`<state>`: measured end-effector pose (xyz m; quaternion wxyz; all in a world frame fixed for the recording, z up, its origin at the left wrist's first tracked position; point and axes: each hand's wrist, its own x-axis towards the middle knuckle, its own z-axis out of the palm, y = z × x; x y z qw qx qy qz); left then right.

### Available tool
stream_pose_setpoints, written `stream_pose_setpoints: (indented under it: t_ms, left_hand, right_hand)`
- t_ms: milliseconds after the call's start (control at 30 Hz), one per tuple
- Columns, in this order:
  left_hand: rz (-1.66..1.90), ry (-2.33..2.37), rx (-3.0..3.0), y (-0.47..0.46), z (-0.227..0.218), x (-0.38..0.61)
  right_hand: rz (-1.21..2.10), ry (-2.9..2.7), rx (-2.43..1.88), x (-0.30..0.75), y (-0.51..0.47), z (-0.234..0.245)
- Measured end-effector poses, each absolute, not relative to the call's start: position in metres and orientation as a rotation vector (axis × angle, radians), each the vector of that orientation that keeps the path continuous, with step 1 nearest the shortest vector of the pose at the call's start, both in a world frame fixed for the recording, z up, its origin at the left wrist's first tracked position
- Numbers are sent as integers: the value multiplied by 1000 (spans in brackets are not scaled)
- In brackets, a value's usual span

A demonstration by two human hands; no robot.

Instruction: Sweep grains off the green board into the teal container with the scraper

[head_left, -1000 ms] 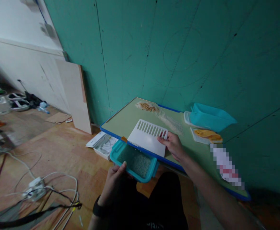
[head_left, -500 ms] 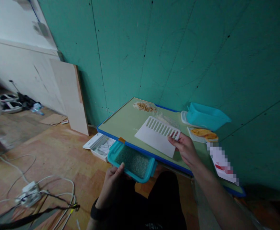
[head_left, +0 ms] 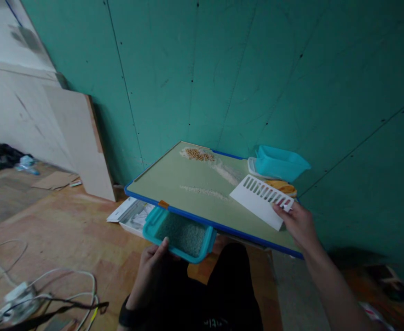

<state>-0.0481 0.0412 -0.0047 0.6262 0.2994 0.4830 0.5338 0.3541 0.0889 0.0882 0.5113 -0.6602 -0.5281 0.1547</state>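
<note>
Scraper (head_left: 257, 208): white, flat, slotted along one edge, over right part of table (head_left: 164, 174). Right hand (head_left: 301, 225) grips its slotted corner. Left hand (head_left: 151, 258) grips rim of teal tub (head_left: 184, 255) of grains (head_left: 184, 233), at table's near edge. Since half second ago: scraper shifted right, partly hiding yellow cloth (head_left: 283, 186); pale strip (head_left: 204, 192) uncovered on table.
</note>
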Motion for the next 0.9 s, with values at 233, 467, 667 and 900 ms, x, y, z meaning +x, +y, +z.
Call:
stream_pose_setpoints:
  t_ms: [233,467,667,900]
  left_hand:
    - [1212,1102,604,41,-3,-43]
    - [1256,1057,685,40,1,-42]
    - [1274,1070,651,35,14,-35]
    - [1226,1056,655,34,19,-33]
  right_hand:
    - [615,-1301,-1453,314,124,92]
    - [791,-1331,-1373,268,132,88]
    - [812,-1357,-1335,236,143,90]
    - [913,-1358,-1278,208,152,89]
